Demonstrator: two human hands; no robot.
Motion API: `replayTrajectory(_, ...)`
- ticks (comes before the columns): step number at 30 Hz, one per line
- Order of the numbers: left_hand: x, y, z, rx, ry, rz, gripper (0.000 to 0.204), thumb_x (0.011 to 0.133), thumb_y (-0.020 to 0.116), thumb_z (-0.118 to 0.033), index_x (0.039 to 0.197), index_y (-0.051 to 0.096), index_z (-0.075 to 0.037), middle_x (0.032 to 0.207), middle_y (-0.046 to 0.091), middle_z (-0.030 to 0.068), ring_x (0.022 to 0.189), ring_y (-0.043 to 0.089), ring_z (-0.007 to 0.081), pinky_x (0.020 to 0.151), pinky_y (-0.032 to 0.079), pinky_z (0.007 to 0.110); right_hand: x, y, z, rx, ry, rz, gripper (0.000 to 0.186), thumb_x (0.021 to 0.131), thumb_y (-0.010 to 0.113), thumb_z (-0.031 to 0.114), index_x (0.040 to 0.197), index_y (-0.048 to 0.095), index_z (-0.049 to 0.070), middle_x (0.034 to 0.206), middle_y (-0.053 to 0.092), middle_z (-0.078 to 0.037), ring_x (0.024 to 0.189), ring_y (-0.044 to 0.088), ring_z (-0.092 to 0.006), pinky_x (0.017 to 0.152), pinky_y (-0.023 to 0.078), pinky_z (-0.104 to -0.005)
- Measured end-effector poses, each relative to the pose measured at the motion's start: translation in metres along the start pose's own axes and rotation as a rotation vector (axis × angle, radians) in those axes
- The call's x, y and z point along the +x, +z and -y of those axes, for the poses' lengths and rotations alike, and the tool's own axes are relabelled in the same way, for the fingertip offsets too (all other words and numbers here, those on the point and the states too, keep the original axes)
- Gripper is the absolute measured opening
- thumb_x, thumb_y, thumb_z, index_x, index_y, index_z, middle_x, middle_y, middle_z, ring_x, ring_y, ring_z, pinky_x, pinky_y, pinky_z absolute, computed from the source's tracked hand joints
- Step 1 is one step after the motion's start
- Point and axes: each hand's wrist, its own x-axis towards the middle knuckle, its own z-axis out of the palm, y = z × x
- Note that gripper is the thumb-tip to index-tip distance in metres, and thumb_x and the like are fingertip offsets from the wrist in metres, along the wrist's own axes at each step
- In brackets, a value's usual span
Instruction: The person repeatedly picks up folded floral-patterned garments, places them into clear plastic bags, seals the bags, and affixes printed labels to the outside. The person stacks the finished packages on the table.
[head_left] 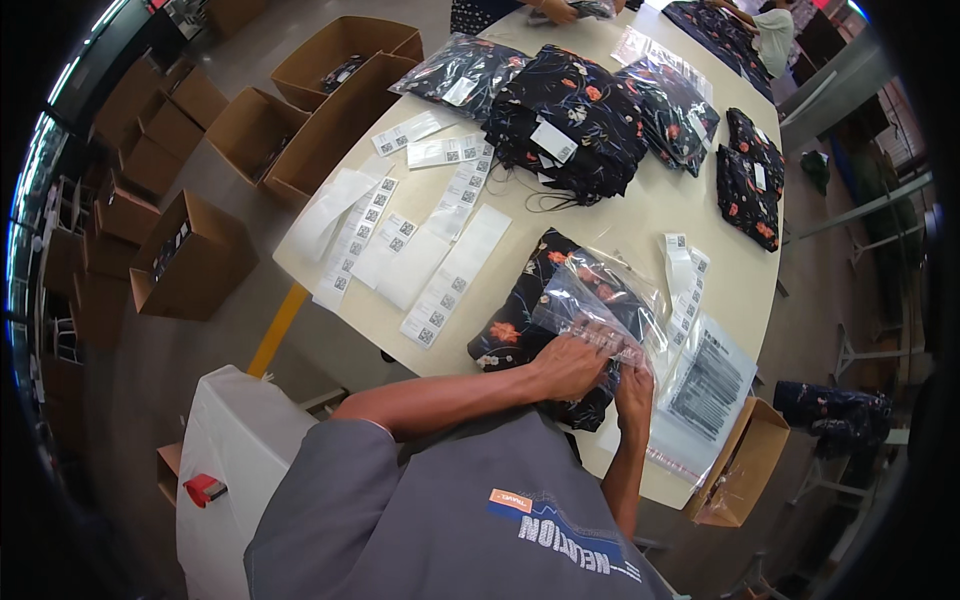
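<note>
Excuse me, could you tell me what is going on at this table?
A person in a grey shirt is handling a clear plastic bag over a folded dark floral garment. The left hand and right hand are both at the bag's near edge; how far the garment sits inside is unclear. Label strips lie to the left on the table, and a pile of similar garments sits beyond.

Square codes (437, 319) on label strips (480, 235), tiny print (710, 380) on clear bags (668, 430) — unreadable, white lettering (570, 548) on grey shirt (430, 510)
</note>
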Motion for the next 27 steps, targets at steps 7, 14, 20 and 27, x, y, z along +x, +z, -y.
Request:
replayTrajectory(7, -0.004, -0.037, 0.030, 0.167, -0.200, 0.098, 0.035, 0.083, 0.065, -0.020, 0.108, 0.066, 0.004, 0.108, 0.067, 0.0216, 0.099, 0.065, 0.0387, 0.091, 0.051, 0.048, -0.048, -0.001, -0.014, -0.662, -0.184, -0.135, 0.038, 0.103, 0.047, 0.019, 0.132, 0.056, -0.003, 0.134, 0.057, -0.026, 0.125, 0.053, -0.0415, 0.109, 0.038, -0.0435)
replayTrajectory(14, 0.064, -0.097, 0.043, 0.343, -0.208, 0.012, 0.020, 0.079, 0.064, -0.012, 0.096, 0.072, -0.003, 0.105, 0.068, 0.0184, 0.101, 0.065, 0.0356, 0.084, 0.054, 0.046, 0.039, -0.052, 0.013, -0.740, -0.287, -0.086, 0.035, 0.102, 0.047, 0.025, 0.119, 0.061, -0.001, 0.123, 0.061, -0.027, 0.112, 0.056, -0.0471, 0.094, 0.046, -0.0503)
replayTrajectory(20, 0.169, -0.239, 0.026, 0.946, 0.327, -0.460, 0.034, 0.101, 0.053, -0.032, 0.093, 0.070, -0.003, 0.078, 0.067, 0.0216, 0.066, 0.067, 0.0362, 0.059, 0.052, 0.048, 0.106, -0.090, 0.201, -0.709, -0.439, -0.403, 0.038, 0.101, 0.049, 0.033, 0.095, 0.066, 0.000, 0.098, 0.066, -0.028, 0.092, 0.061, -0.0471, 0.085, 0.050, -0.0501)
replayTrajectory(27, 0.089, -0.112, 0.088, 0.342, 0.050, -0.240, 0.042, 0.100, 0.057, -0.025, 0.124, 0.056, 0.010, 0.147, 0.042, 0.0299, 0.139, 0.038, 0.0456, 0.116, 0.029, 0.053, 0.138, -0.042, 0.027, -0.609, -0.629, -0.227, 0.041, 0.100, 0.056, 0.027, 0.136, 0.055, 0.008, 0.140, 0.051, -0.017, 0.138, 0.039, -0.0365, 0.119, 0.027, -0.0458)
